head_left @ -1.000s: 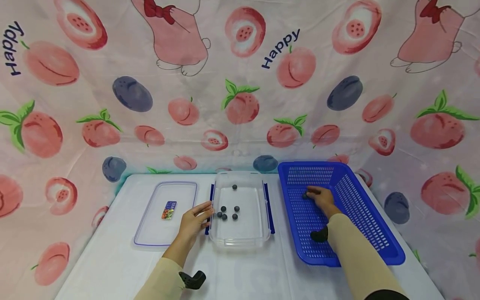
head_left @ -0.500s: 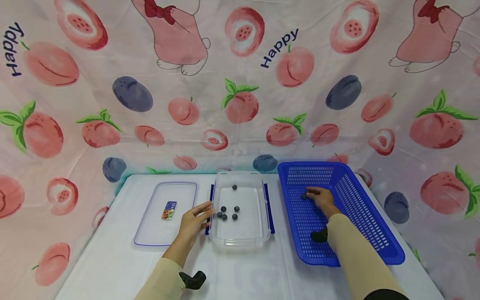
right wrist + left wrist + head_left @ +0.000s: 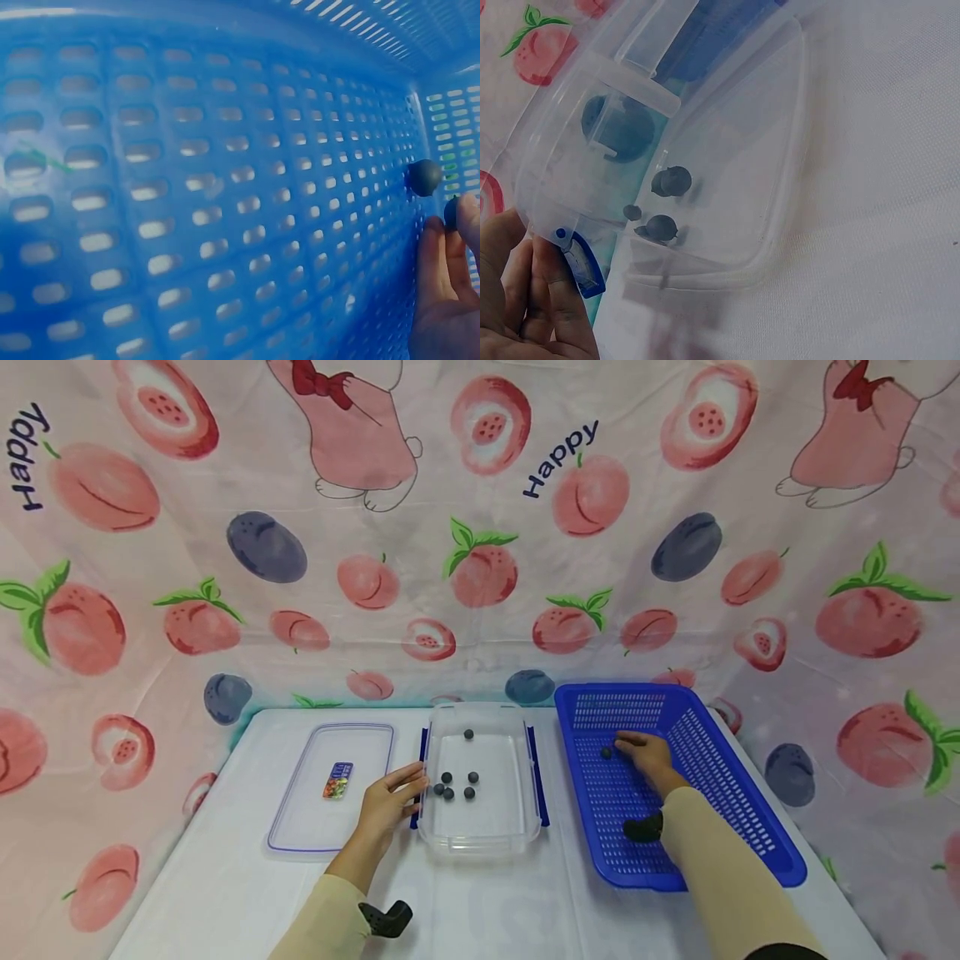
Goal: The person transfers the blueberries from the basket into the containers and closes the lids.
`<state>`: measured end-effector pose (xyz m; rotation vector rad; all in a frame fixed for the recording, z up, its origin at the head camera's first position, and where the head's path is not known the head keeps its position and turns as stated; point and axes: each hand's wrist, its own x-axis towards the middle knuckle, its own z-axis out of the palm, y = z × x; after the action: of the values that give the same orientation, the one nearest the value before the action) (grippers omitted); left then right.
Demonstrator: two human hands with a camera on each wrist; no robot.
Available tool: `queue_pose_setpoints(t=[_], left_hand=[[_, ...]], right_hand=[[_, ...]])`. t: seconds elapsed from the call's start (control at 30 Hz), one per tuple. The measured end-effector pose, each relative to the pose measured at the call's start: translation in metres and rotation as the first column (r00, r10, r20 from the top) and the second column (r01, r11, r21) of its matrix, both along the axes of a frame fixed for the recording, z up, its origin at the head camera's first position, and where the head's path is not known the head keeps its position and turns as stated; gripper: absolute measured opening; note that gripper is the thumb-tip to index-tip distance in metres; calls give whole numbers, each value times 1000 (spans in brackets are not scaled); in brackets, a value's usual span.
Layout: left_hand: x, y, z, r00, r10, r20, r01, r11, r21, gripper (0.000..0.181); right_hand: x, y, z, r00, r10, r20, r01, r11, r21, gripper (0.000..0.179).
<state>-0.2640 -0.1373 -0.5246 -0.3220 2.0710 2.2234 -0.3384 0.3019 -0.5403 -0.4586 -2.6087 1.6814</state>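
Note:
My left hand (image 3: 388, 802) grips the left rim of a clear plastic box (image 3: 480, 837), its fingers beside a blue clip (image 3: 585, 264). Several dark blueberries (image 3: 469, 793) lie on the box floor; one (image 3: 468, 734) sits near the far end. Inside a blue plastic basket (image 3: 600, 852), my right hand (image 3: 647, 756) reaches down near the left wall. In the right wrist view its thumb and fingers pinch a blueberry (image 3: 451, 214), partly hidden by the thumb. Another blueberry (image 3: 424, 178) rests in the basket just beyond the fingertips.
Left of the box, a clear lid (image 3: 300, 827) with a purple-blue edge and a colourful label (image 3: 338, 781) lies flat on the white table (image 3: 465, 918). The basket stands to the right of the box. Behind the table hangs a fruit-printed cloth (image 3: 480, 635).
My right hand has shifted slightly right, and the blueberry beside its fingertips now shows apart from them. The left hand and box stay put.

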Motion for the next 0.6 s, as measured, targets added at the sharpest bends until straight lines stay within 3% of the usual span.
queue_pose_setpoints(t=[0.37, 0.6], left_hand=[[-4, 0, -1, 1000, 0, 0, 0, 1000, 4, 43], [-6, -2, 0, 1000, -6, -4, 6, 1000, -6, 43]], right_hand=[[11, -5, 23, 994, 110, -12, -110, 972, -205, 56], [19, -10, 34, 984, 169, -50, -176, 963, -206, 58]])
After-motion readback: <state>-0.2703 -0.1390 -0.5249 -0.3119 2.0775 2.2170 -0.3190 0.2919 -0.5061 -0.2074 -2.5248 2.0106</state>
